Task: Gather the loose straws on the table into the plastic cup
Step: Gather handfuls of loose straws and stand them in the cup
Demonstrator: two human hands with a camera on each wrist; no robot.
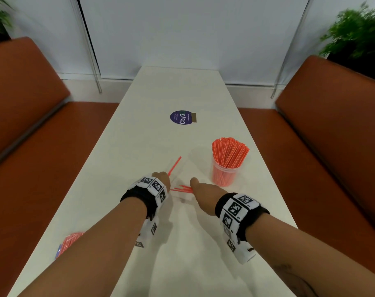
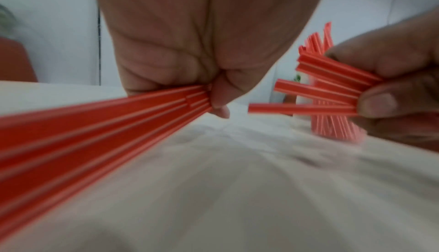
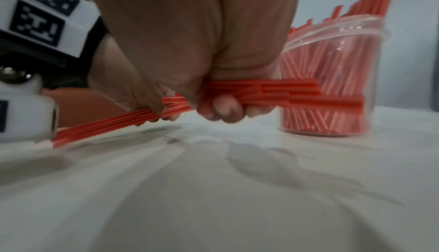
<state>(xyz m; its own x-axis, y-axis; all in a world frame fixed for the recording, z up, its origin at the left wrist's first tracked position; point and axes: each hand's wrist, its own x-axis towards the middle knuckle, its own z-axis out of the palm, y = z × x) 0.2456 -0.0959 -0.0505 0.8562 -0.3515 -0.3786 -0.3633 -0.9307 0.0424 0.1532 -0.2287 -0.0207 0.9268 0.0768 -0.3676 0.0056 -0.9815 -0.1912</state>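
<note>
A clear plastic cup (image 1: pixel 224 175) packed with red straws (image 1: pixel 229 151) stands on the white table (image 1: pixel 182 243), just right of both hands. My left hand (image 1: pixel 161 178) pinches a small bundle of red straws (image 2: pixel 99 130); in the head view their far ends (image 1: pixel 174 166) stick out beyond the knuckles. My right hand (image 1: pixel 194 185) grips a second bundle (image 3: pixel 287 94), whose ends (image 1: pixel 181 189) point left toward the left hand. Both hands hover low over the table, a few centimetres apart. In the right wrist view the cup (image 3: pixel 332 79) is close behind the right hand's (image 3: pixel 221 109) straws.
A flat pack of red straws (image 1: pixel 69 241) lies near the table's left edge, partly hidden by my left forearm. A round purple sticker (image 1: pixel 180 117) is on the table farther away. Brown benches (image 1: pixel 43 157) run along both sides.
</note>
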